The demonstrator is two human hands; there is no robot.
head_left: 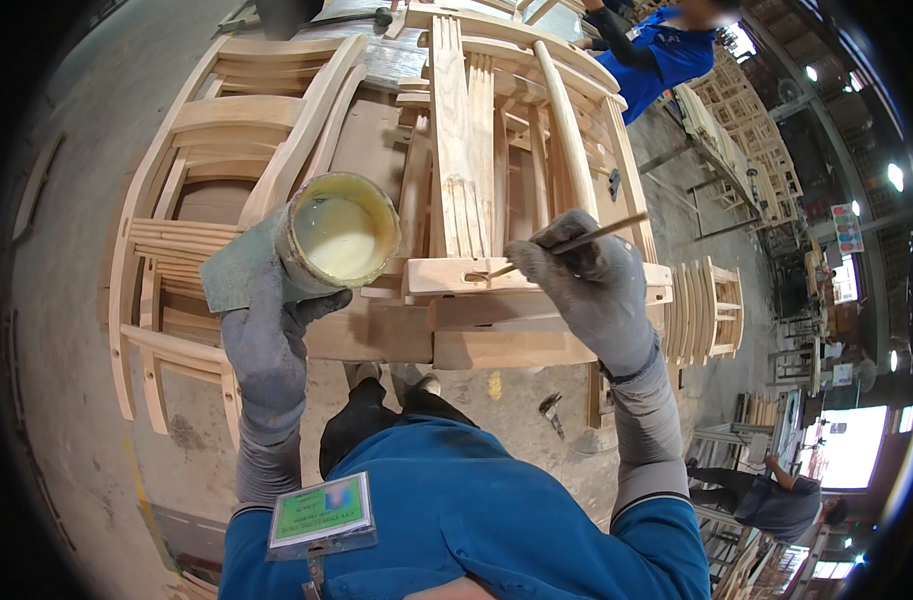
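My left hand (268,345), in a grey glove, is closed around a round container (294,250) tilted toward me. Pale yellow liquid (341,238), which looks like glue, partly fills it, and its rim is stained. A grey-green flat-looking part (238,268) sticks out at its left; whether it belongs to the container I cannot tell. My gloved right hand (591,285) pinches a thin stick (616,228). The stick's lower tip is at a slot (476,277) in the end of a pale wooden rail (431,275), which belongs to a chair-like wooden frame (448,140).
More slatted wooden frames (241,115) are stacked at the left, and others (701,310) stand at the right. Brown cardboard (371,335) lies under the work. A co-worker in blue (661,55) is across the table; another person (771,500) is far right. A small dark tool (552,412) lies on the floor.
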